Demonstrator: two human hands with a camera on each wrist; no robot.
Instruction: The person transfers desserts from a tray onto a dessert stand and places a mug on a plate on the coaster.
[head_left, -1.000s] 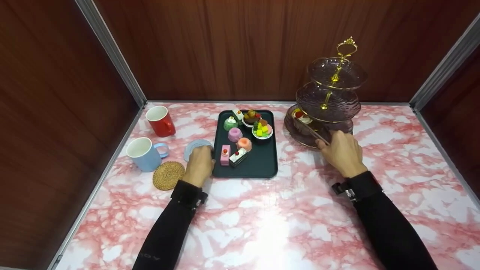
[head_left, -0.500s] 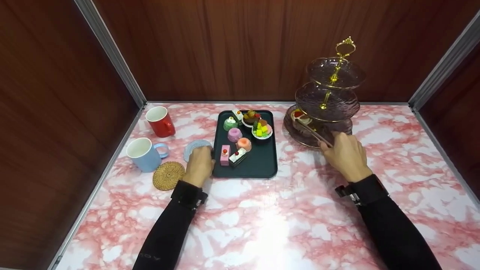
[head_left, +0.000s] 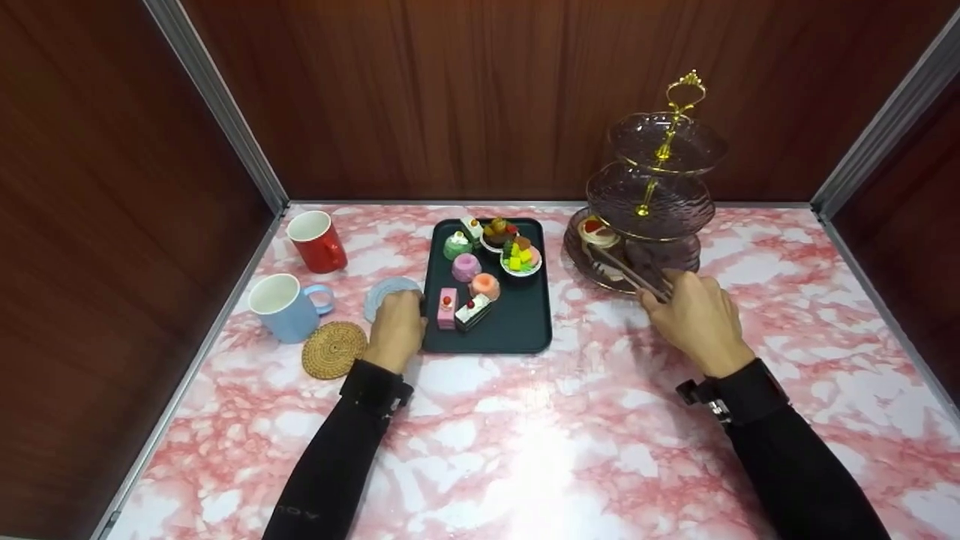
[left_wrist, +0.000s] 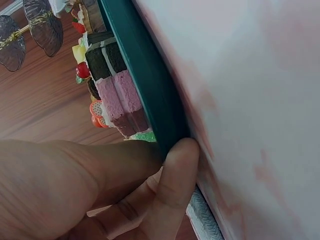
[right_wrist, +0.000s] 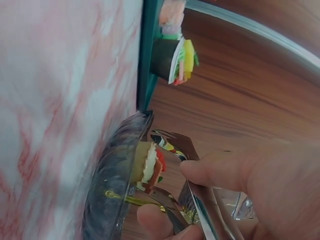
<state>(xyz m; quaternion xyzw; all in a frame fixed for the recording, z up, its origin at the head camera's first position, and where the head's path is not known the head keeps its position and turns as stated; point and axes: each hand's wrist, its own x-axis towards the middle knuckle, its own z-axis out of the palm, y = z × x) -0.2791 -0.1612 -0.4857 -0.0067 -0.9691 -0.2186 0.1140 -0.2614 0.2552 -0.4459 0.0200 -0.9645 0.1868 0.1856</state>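
Note:
My left hand grips the left rim of a dark green tray; its thumb presses the tray's edge. Several small cakes sit on the tray, with pink and chocolate slices nearest that hand. My right hand holds metal tongs that point at the bottom tier of a purple glass three-tier stand. A small cream cake with a red top lies on that tier, just past the tongs.
A red mug and a blue mug stand at the left. Beside them lie a woven coaster and a blue-grey coaster. Wooden walls close in the pink marble table on three sides.
My right hand has drawn back toward me with the tongs, whose tips have left the small cake on the bottom tier. The left hand has stayed on the tray.

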